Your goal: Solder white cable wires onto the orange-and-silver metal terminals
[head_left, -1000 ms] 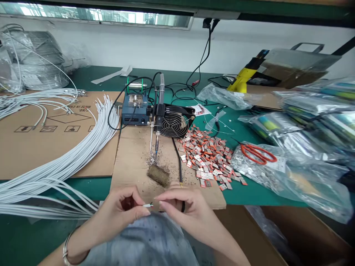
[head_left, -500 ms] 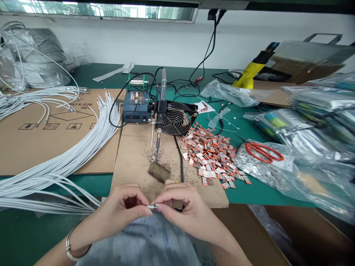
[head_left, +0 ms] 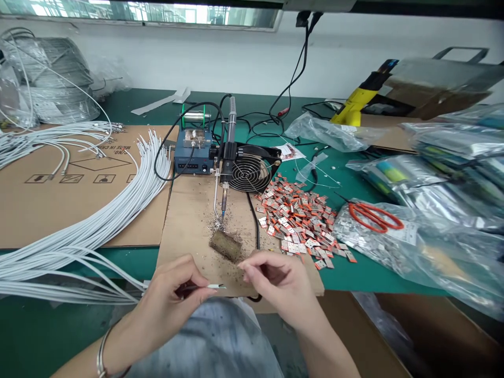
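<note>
The left hand (head_left: pixel 171 289) pinches a white wire (head_left: pixel 213 286) between thumb and finger, over the lap (head_left: pixel 208 346). The wire lies sideways, almost flat, and its end pokes out to the right, toward the other hand. The wire is thin, with little dark bits at its tip. The right hand (head_left: pixel 282 283) is near that tip, a bit higher in view, not touching. Its thumb and finger are close together; I can't tell if they hold something tiny.

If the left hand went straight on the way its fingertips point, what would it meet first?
Most likely the bare right hand, around its thumb; the left hand points that way, its thin white cable leading. Their relative depth is unclear.
</note>
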The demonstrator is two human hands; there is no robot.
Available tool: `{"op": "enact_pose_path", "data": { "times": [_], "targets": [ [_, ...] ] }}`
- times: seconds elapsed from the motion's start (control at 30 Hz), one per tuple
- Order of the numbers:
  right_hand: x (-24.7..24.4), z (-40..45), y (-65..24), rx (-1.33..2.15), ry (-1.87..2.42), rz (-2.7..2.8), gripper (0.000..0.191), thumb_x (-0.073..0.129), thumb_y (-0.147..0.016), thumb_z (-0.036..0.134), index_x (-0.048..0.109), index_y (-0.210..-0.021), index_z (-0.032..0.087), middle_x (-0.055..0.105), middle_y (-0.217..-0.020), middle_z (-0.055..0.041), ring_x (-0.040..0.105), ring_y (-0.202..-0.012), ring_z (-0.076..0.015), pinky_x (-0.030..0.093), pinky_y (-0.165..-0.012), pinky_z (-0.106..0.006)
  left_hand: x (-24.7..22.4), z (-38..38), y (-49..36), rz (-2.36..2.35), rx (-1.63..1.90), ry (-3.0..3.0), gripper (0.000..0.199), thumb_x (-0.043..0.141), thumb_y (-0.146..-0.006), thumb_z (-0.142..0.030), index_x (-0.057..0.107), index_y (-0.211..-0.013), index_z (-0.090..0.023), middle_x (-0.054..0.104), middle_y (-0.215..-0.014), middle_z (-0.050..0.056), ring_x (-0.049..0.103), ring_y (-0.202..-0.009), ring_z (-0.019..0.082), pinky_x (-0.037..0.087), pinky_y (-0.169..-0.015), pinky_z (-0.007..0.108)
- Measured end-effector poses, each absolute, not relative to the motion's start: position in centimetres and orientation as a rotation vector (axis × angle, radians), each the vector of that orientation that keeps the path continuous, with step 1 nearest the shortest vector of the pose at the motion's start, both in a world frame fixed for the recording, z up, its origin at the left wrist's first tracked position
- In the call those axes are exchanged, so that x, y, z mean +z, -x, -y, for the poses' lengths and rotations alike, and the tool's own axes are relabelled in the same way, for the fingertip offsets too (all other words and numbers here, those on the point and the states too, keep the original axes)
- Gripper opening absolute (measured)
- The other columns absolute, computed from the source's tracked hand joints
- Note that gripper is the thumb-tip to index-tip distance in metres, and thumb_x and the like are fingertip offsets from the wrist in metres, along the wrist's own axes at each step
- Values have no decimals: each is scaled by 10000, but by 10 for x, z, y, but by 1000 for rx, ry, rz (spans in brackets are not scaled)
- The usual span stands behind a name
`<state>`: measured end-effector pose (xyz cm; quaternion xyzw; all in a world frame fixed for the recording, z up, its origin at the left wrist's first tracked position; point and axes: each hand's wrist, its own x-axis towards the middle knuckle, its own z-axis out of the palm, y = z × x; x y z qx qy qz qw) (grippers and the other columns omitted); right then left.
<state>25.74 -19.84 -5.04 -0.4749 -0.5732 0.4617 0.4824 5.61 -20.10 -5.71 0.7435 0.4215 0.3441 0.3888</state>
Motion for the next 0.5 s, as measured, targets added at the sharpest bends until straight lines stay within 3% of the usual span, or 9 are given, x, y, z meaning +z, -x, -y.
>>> {"op": "enact_pose_path", "data": {
  "times": [0.13, 0.3, 0.5],
  "targets": [
    [-52, 204, -268, 1063, 1179, 1453, 105, 588, -765, 198, 692, -753, 198, 606, -572, -7, 500, -507, -128, 381, -459, -217, -54, 199, -56, -1078, 798, -1767, 214, 598, -834, -276, 537, -665, -160, 474, -627, -25, 404, -554, 81, 278, -489, 200],
    [-55, 212, -255, 1066, 1185, 1652, 140, 624, -750, 186, 675, -876, 220, 602, -643, 16, 464, -545, -118, 342, -495, -227, -50, 197, -59, -1096, 762, -1694, 257, 600, -824, -328, 536, -649, -152, 483, -615, -22, 406, -553, 86, 283, -489, 202],
    [-52, 211, -235, 1035, 1241, 1704, 41, 635, -742, 206, 618, -710, 188, 557, -609, 24, 440, -543, -114, 301, -502, -237, -51, 200, -61, -1151, 720, -1818, 262, 556, -853, -308, 520, -647, -150, 466, -610, -22, 401, -542, 86, 274, -492, 207]
  ]
}}
